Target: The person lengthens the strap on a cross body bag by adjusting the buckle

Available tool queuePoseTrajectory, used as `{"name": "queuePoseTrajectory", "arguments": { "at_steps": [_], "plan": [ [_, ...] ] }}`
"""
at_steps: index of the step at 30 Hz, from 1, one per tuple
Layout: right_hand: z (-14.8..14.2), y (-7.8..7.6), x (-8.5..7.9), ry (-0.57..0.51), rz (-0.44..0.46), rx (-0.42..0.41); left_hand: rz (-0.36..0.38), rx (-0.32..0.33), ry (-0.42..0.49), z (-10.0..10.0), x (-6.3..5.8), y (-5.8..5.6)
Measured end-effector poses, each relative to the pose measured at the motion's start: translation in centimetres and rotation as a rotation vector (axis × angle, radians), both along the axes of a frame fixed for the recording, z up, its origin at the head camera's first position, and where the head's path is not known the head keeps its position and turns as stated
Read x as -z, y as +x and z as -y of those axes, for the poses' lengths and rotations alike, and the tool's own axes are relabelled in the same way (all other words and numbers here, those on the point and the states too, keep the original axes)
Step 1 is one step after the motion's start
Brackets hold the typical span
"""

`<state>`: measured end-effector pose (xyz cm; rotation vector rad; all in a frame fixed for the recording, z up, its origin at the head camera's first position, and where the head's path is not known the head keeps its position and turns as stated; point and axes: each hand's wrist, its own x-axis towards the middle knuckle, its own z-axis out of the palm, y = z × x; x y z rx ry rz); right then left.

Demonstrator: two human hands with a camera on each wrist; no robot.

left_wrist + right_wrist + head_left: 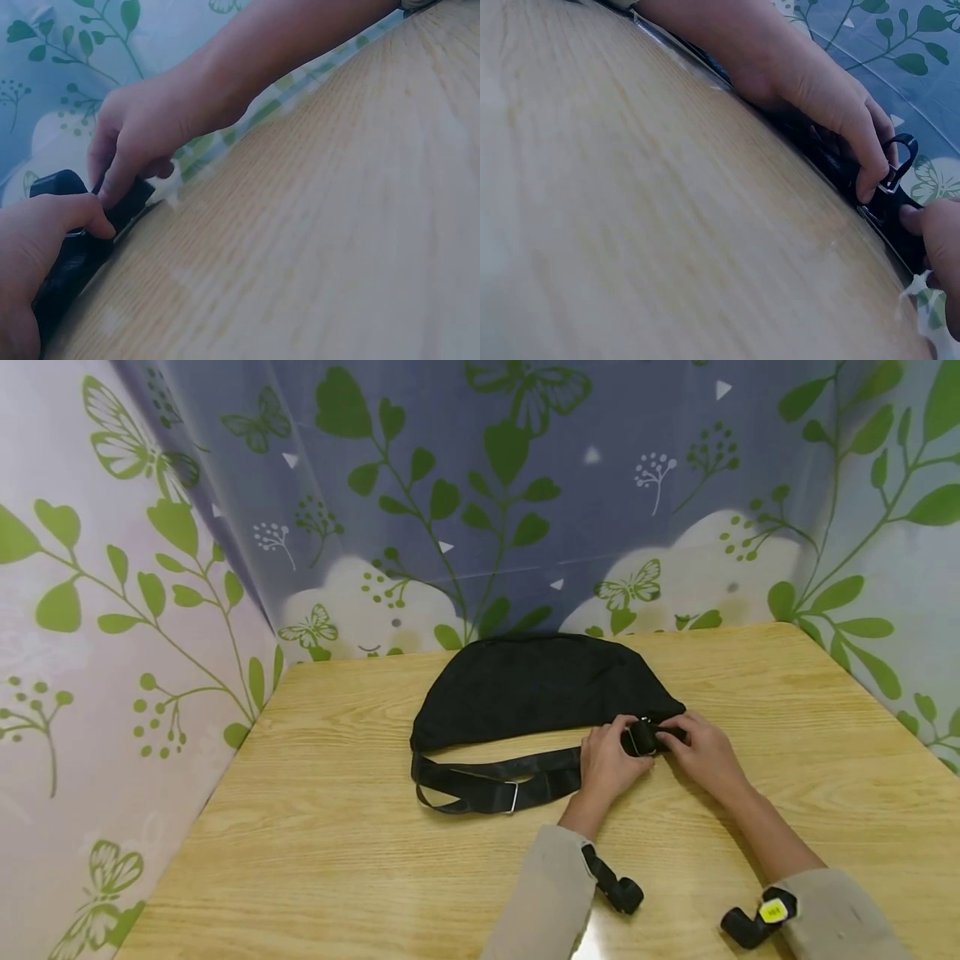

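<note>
A black waist bag [540, 689] lies flat on the wooden table, its curved side toward the back wall. Along its front runs the folded black strap [480, 789], which carries a silver metal slider [513, 797]. My left hand [611, 760] grips the strap just left of a metal buckle [642, 737], where the webbing stands up in a small loop [906, 150]. At the bag's right corner my right hand [705, 756] pinches the strap between thumb and fingers, close beside the buckle. In the left wrist view, the thumb of my left hand [37, 247] presses on the webbing.
The light wooden table [337, 877] reaches back to a patterned cloth wall [420, 485] with leaves and butterflies. Similar cloth hangs at the left and right sides. Black bands with small devices [622, 893] sit on both sleeve cuffs.
</note>
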<state>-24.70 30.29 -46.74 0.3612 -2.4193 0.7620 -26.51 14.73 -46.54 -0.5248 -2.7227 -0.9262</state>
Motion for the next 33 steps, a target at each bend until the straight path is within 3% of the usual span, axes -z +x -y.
{"name": "queuePoseTrajectory", "arguments": {
  "at_steps": [4,6,14,19,26,33],
  "plan": [
    [-0.16,0.21,-0.13,0.019,0.016,0.111,-0.014,0.001,0.009,0.03,0.09,-0.01],
    [-0.23,0.26,-0.18,0.028,0.019,0.127,-0.013,0.000,0.014,0.04,0.13,-0.04],
    [-0.29,0.09,-0.15,0.051,0.051,-0.067,0.004,-0.001,0.015,0.03,0.16,0.01],
    [-0.20,-0.09,0.10,0.008,0.101,-0.098,0.012,-0.002,0.007,-0.04,0.13,0.04],
    [-0.02,-0.14,0.26,-0.054,0.091,-0.041,0.004,-0.006,-0.003,-0.04,0.15,-0.05],
    [-0.03,0.03,-0.02,-0.079,0.080,0.076,-0.005,-0.004,-0.008,-0.09,0.26,-0.12]
  ]
}}
